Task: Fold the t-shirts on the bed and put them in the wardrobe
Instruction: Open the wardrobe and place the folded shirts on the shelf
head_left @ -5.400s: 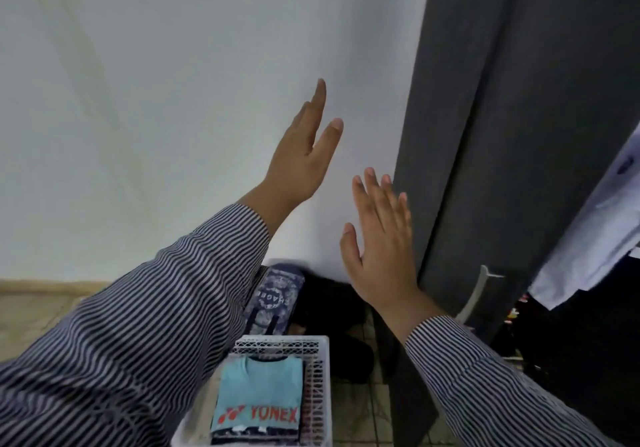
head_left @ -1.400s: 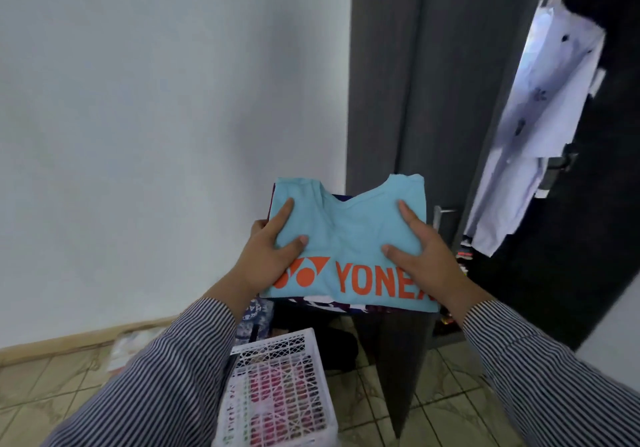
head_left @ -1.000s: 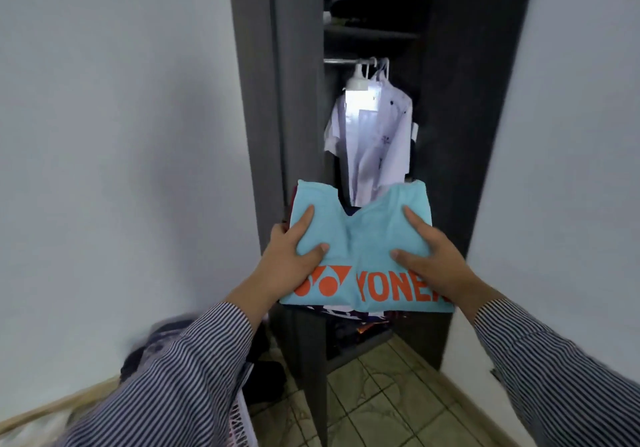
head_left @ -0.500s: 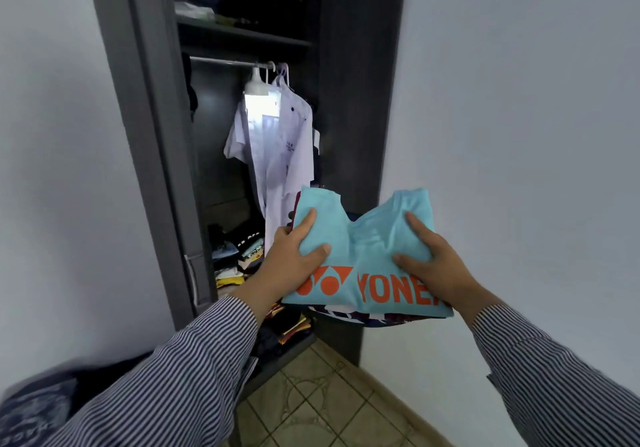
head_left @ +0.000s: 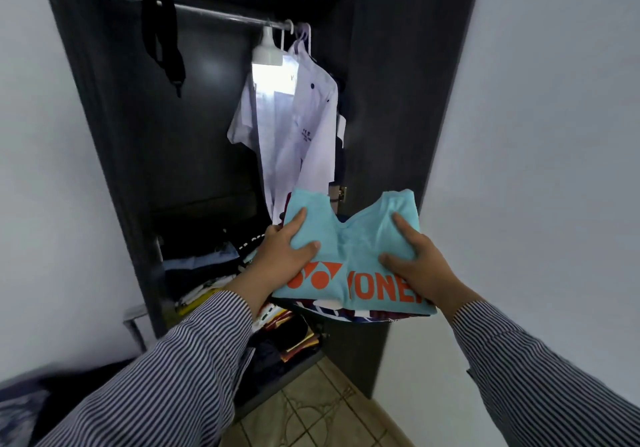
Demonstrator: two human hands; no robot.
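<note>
Head view: both hands, left hand [head_left: 282, 251] and right hand [head_left: 417, 262], clamp the folded t-shirts [head_left: 349, 266] from either side, right in front of the open wardrobe [head_left: 381, 100]. Probably best to keep the stack level and slide it onto the clothes pile [head_left: 207, 273] low inside the wardrobe.

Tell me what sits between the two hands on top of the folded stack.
In the head view, only the light blue t-shirt spans between the left hand and right hand: its V-neck dip and orange Yonex print. Nothing else lies there.
</note>
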